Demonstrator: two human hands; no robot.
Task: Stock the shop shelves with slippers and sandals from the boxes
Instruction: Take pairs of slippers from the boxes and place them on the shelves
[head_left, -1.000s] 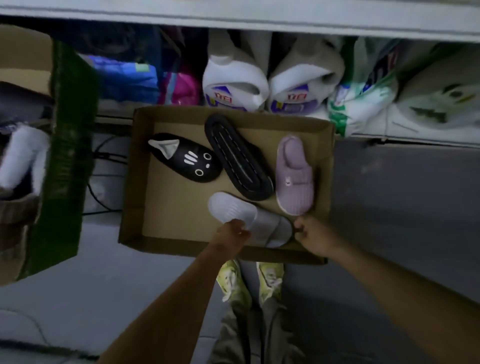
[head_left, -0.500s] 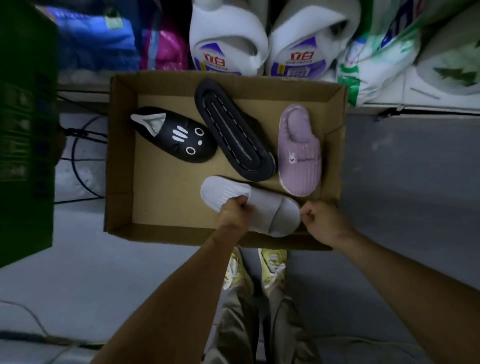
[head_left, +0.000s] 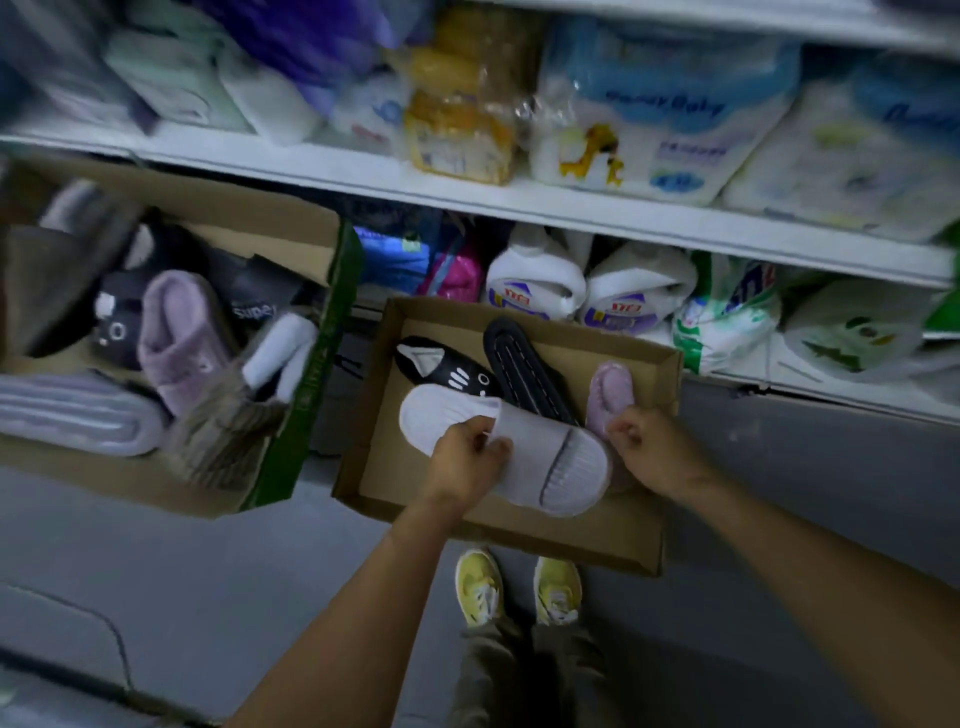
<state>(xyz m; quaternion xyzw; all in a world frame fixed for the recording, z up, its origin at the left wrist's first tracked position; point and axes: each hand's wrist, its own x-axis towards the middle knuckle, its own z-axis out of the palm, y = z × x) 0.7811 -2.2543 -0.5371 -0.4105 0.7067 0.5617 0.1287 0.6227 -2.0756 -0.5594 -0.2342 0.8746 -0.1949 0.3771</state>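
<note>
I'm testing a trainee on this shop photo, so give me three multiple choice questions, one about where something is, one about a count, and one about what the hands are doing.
1. Where does the black cat-face slipper lie?
A. in the shallow cardboard tray
B. on the upper shelf
C. on the floor

2. How many slippers are in or over that tray?
A. two
B. four
C. six

3. What does the left hand do?
A. hangs free
B. grips the white slide slipper
C. holds a detergent bottle

Answers: 1 A, it rests against the tray's far side. 2 B, cat-face, black, lilac, white. 3 B, fingers close on its strap.

Single head view, looking steeply down, close over floor box, facing shelves.
</note>
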